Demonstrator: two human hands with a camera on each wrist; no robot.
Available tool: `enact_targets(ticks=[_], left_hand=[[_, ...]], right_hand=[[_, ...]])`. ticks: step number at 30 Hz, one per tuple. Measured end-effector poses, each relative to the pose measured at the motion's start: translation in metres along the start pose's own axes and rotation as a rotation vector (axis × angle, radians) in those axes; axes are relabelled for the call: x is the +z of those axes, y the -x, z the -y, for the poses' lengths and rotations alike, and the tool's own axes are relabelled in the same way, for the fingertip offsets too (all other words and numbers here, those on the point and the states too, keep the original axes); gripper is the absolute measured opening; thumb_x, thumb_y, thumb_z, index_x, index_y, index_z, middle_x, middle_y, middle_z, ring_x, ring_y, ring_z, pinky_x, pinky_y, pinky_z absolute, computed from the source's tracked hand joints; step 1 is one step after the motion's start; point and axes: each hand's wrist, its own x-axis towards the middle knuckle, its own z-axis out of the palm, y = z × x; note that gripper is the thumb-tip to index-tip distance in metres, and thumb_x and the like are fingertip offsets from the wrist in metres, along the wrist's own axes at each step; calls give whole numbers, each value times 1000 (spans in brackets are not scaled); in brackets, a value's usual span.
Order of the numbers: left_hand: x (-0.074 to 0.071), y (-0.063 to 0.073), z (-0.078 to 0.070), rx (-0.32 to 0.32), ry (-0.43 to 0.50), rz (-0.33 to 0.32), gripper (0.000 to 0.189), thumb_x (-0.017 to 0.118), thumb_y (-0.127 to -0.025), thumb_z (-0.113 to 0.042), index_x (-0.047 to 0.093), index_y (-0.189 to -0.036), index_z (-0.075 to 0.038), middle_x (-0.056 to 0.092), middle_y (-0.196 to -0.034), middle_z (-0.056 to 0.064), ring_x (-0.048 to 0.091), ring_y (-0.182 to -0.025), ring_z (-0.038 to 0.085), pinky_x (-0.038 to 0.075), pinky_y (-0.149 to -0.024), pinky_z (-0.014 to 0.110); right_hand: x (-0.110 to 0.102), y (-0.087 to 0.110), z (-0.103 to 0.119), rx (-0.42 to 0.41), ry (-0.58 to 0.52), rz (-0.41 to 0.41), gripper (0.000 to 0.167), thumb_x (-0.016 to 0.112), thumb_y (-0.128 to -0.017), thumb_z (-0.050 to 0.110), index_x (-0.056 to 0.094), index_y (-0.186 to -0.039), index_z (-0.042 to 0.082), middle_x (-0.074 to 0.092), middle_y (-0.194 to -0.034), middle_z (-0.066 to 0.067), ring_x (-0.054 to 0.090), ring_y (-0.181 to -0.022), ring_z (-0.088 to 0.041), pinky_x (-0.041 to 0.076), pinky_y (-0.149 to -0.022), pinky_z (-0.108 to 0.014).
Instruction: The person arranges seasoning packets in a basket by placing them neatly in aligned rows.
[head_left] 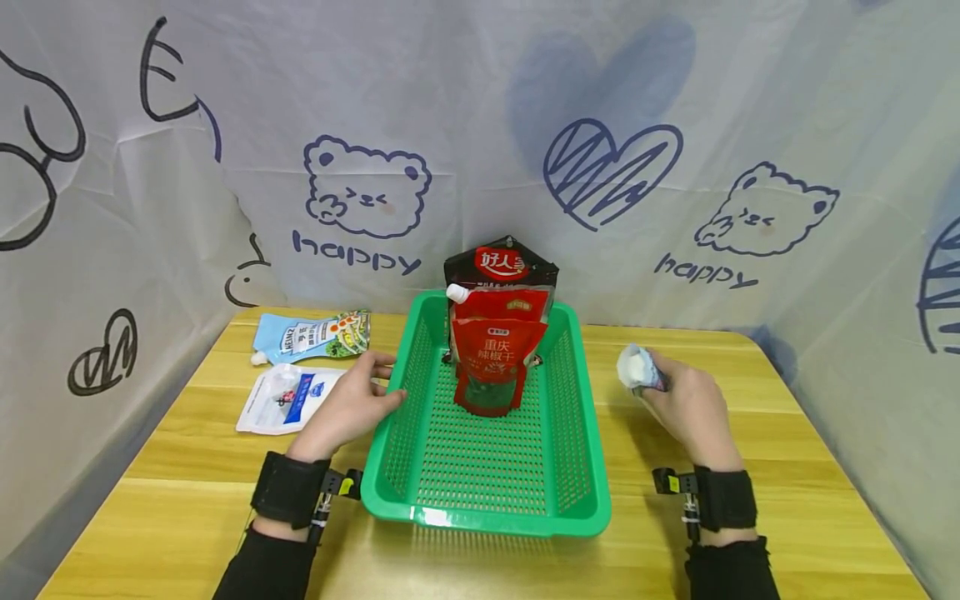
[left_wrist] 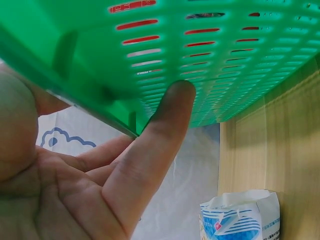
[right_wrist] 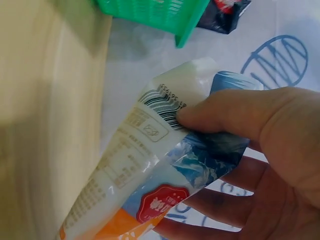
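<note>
A green perforated plastic basket (head_left: 487, 521) stands in the middle of the table. My left hand (head_left: 356, 407) grips its left rim, the thumb at the rim and a finger (left_wrist: 155, 145) against the outer wall in the left wrist view. Right of the basket, my right hand (head_left: 693, 408) holds a soft plastic packet (right_wrist: 160, 155), white and blue with a barcode, a red emblem and some orange. Inside the basket, toward its back, red pouches of dried chili (head_left: 491, 354) and another red spouted pouch (head_left: 517, 304) stand before a black pouch (head_left: 540, 271).
Left of the basket lie a light-blue Heinz spouted pouch (head_left: 311, 336) and a white packet with a blue label (head_left: 281, 400). A white sheet with drawings (head_left: 480, 125) hangs behind the wooden table (head_left: 172, 517) and along both sides.
</note>
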Motion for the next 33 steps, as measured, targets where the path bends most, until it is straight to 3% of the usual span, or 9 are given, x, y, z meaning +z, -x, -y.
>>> enact_targets(ticks=[4, 10, 14, 21, 33], left_hand=[[0, 0, 0, 5, 3, 3, 61, 67, -97, -8, 39, -148, 10, 55, -134, 29, 63, -107, 36, 60, -85, 42], [0, 0, 0, 4, 1, 3, 61, 67, -97, -8, 39, -148, 10, 55, -134, 29, 63, -108, 36, 59, -86, 43], [0, 0, 0, 3, 1, 1, 61, 67, -97, -9, 40, -148, 10, 55, -134, 29, 63, -108, 36, 60, -86, 43], [0, 0, 0, -5, -10, -1, 60, 68, -97, -10, 41, -148, 9, 55, -134, 29, 64, -110, 38, 61, -87, 44], [0, 0, 0, -10, -15, -4, 62, 68, -97, -10, 40, -149, 9, 55, -136, 29, 64, -110, 37, 60, -86, 44]], right_hand=[[-4, 2, 10, -35, -6, -80, 54, 79, -86, -2, 63, -138, -6, 68, -120, -34, 67, -104, -54, 53, -88, -67], [-12, 4, 27, -113, -3, -234, 47, 78, -84, -6, 69, -130, -4, 72, -108, -32, 71, -78, -47, 56, -63, -57], [-18, 5, 36, -179, -9, -317, 45, 78, -83, -8, 72, -127, -3, 73, -106, -30, 72, -75, -46, 54, -58, -56], [-28, 9, 53, -267, -42, -400, 45, 80, -80, -12, 75, -123, -1, 75, -111, -25, 74, -88, -46, 59, -70, -60], [-41, 21, 86, -389, -101, -426, 54, 82, -76, -17, 74, -126, 1, 74, -119, -19, 74, -102, -41, 60, -82, -57]])
